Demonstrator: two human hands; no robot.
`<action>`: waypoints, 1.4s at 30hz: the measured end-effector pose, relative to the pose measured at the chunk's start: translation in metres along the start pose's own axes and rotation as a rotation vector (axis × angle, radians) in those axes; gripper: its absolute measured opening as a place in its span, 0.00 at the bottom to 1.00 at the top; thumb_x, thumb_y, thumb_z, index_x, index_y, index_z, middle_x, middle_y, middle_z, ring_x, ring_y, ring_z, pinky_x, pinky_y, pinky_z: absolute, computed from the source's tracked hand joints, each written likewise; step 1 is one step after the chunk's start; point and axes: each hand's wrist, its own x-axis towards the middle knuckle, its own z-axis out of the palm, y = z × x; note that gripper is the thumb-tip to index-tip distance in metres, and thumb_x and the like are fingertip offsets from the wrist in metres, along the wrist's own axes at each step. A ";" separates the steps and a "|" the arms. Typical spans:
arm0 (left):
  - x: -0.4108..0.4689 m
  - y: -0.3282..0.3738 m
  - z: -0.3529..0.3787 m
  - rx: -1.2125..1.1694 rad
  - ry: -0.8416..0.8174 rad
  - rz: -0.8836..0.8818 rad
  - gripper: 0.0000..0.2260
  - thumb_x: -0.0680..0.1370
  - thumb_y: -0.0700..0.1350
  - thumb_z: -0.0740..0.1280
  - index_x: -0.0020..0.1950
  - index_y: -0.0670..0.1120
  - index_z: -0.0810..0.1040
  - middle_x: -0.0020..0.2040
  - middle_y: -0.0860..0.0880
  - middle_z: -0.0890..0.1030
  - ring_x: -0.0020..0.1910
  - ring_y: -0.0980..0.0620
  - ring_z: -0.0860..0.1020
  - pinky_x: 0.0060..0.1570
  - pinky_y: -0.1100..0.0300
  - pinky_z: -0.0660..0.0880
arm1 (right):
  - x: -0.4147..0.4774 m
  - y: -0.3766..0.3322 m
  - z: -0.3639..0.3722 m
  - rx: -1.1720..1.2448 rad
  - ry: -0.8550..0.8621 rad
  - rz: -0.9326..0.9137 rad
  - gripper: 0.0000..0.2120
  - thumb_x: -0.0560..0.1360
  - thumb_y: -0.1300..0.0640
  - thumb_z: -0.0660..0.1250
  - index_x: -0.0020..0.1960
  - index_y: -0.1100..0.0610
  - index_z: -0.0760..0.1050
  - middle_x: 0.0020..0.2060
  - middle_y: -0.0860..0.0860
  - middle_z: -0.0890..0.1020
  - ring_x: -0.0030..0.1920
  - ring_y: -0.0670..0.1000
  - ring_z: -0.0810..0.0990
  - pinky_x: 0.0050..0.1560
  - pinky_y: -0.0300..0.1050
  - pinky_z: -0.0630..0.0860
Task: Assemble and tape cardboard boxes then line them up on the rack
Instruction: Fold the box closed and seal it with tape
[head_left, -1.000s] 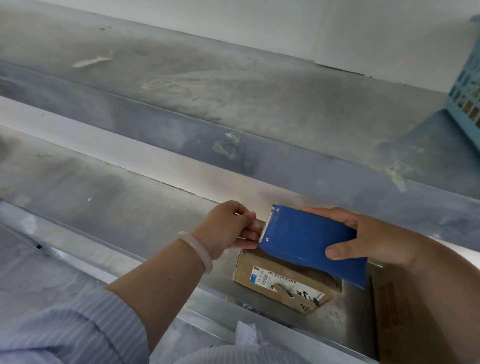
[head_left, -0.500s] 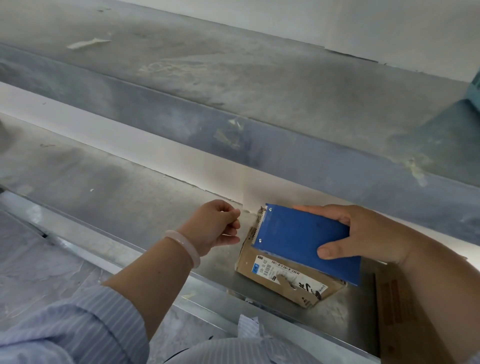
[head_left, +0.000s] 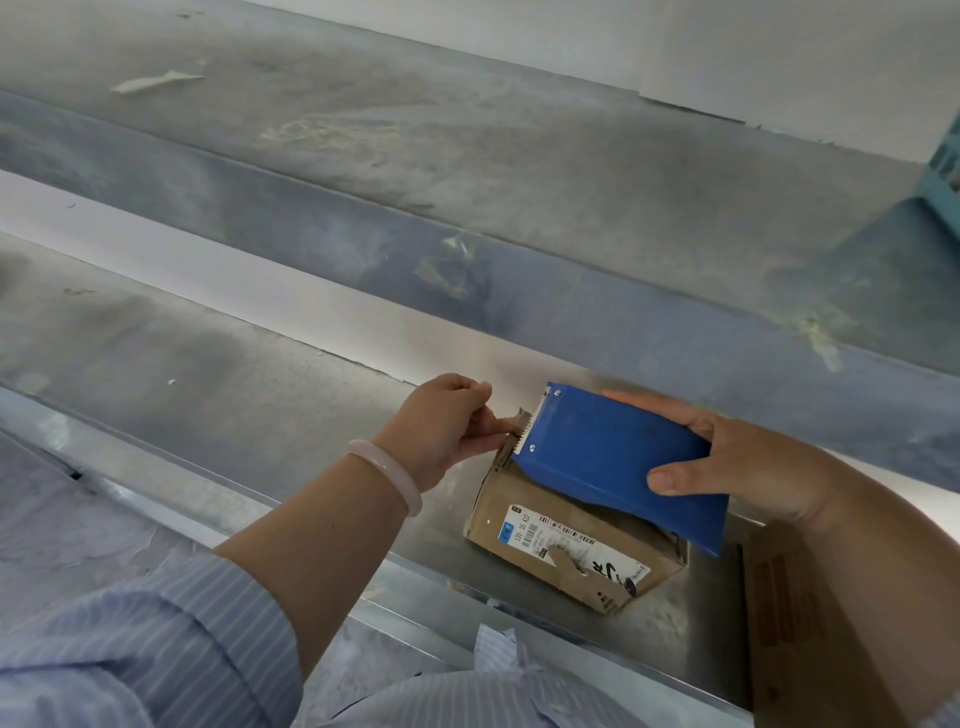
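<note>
Your left hand (head_left: 447, 431), a pale bracelet (head_left: 387, 475) at its wrist, pinches the tape end (head_left: 515, 420) at the toothed edge of the blue tape dispenser (head_left: 618, 462). The dispenser lies over the small cardboard box (head_left: 519, 512), which sits on the rack's lower steel shelf (head_left: 208, 374). The box's white label (head_left: 558, 540) shows a barcode and seemingly "530-DS A22". Your right hand (head_left: 737, 467) grips the dispenser's rear. A second carton (head_left: 810, 623) stands just right of the box, and a teal crate (head_left: 948, 171) sits on the scuffed upper shelf (head_left: 467, 145).

The blue tape dispenser (head_left: 618, 457) hides the top of the small box (head_left: 524, 525). The right edge cuts off a teal crate (head_left: 948, 171); the bottom edge, another carton (head_left: 789, 623).
</note>
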 end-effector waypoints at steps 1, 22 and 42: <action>0.000 0.000 0.000 0.018 0.002 -0.012 0.06 0.81 0.40 0.61 0.46 0.40 0.72 0.31 0.45 0.76 0.38 0.48 0.85 0.40 0.56 0.82 | 0.000 -0.001 0.001 -0.008 0.001 0.001 0.41 0.58 0.55 0.75 0.71 0.52 0.69 0.66 0.52 0.76 0.63 0.55 0.77 0.67 0.58 0.72; -0.011 0.004 0.003 0.396 -0.022 0.205 0.05 0.81 0.43 0.63 0.46 0.43 0.74 0.29 0.51 0.81 0.36 0.53 0.84 0.34 0.59 0.80 | -0.026 0.005 -0.015 0.115 -0.063 -0.108 0.35 0.62 0.63 0.73 0.68 0.48 0.72 0.58 0.44 0.83 0.54 0.44 0.83 0.45 0.33 0.78; -0.009 -0.021 -0.010 0.645 0.066 0.164 0.06 0.80 0.46 0.64 0.44 0.47 0.75 0.30 0.56 0.83 0.25 0.65 0.76 0.26 0.71 0.69 | -0.017 -0.003 -0.002 -0.084 -0.123 -0.102 0.30 0.68 0.58 0.75 0.64 0.36 0.72 0.60 0.37 0.77 0.49 0.33 0.80 0.43 0.26 0.74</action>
